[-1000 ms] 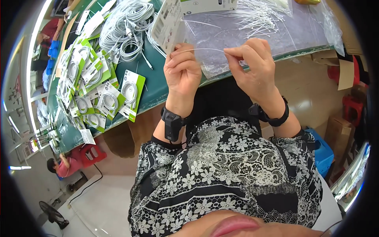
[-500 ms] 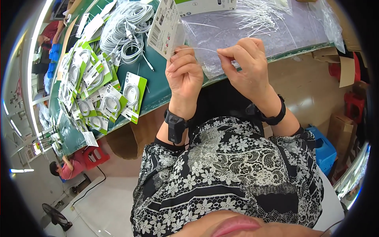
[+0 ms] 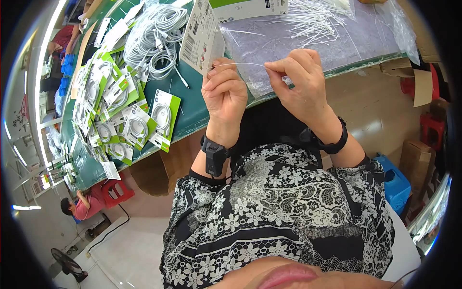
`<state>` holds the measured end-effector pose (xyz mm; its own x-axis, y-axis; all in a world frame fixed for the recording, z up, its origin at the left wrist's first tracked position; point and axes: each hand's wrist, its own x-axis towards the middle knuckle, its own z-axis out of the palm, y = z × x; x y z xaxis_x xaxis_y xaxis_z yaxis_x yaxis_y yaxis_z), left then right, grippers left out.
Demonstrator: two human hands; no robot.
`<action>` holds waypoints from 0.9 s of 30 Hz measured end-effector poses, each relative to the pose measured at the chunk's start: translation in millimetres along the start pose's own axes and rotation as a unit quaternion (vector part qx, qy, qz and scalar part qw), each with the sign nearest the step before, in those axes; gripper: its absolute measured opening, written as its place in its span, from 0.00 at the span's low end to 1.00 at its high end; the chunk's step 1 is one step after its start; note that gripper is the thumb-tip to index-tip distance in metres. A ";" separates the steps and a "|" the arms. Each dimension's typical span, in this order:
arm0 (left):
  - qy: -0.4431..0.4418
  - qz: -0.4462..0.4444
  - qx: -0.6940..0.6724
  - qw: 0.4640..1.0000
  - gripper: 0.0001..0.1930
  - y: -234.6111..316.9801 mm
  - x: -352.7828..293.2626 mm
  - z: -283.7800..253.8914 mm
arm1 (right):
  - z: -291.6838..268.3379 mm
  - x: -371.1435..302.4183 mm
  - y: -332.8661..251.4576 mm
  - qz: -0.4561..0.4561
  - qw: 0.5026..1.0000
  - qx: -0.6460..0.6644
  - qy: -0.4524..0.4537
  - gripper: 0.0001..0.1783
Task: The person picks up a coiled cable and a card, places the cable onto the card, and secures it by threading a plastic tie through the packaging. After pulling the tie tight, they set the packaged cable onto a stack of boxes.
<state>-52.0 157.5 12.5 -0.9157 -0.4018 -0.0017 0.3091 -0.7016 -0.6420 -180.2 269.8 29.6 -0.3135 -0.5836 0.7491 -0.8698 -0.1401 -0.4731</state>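
A thin white cable tie [image 3: 246,63] arches between my two hands above the table's near edge. My right hand [image 3: 301,79] pinches its right end between thumb and forefinger. My left hand [image 3: 224,89] is closed with its fingers curled, and the tie's other end runs into its fingertips. Right at those fingertips is the lower corner of a white printed card [image 3: 198,36]; whether the left hand grips it too, I cannot tell. Beyond it a white and green card [image 3: 252,10] reaches to the top edge. A heap of loose white cable ties [image 3: 320,24] lies farther back.
On the green table [image 3: 190,113] at left are several carded white cables [image 3: 163,115] in a pile and a bundle of loose grey-white cables [image 3: 159,33]. Clear plastic film [image 3: 404,36] lies at the right. A person [image 3: 89,204] sits near a red stool [image 3: 116,192].
The tie between my hands bows slightly differently. My left hand and the printed card have shifted only a little; the right hand keeps its pinch.
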 end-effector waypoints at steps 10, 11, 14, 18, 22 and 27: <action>0.001 -0.004 0.251 0.968 0.12 0.2 1.1 -21.4 | 7.2 2.6 2.0 -0.001 0.999 0.035 -0.012 0.12; -0.004 -0.005 0.246 0.969 0.12 -2.4 0.4 -23.8 | 8.6 3.5 4.9 0.003 0.999 0.044 -0.016 0.13; 0.085 0.068 0.465 0.879 0.17 -12.8 -2.2 -29.3 | 21.4 -14.8 27.5 0.111 0.980 0.166 0.001 0.12; 0.112 0.118 0.553 0.817 0.20 -15.3 -4.7 -33.1 | 28.1 -32.9 33.3 0.224 0.942 0.248 0.022 0.13; 0.092 0.138 0.617 0.770 0.19 -17.1 -2.6 -37.2 | -2.0 -31.9 31.6 0.131 0.990 0.017 -0.037 0.15; 0.051 0.205 0.667 0.714 0.18 -26.2 -4.9 -32.4 | -38.0 -29.4 -4.5 0.046 0.994 -0.048 -0.085 0.14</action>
<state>-63.9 197.0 4.5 -0.6709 -0.7373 -0.0789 0.4638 -0.5003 0.7312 -181.6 318.0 27.3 -0.3311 -0.7187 0.6115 -0.8751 -0.0085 -0.4838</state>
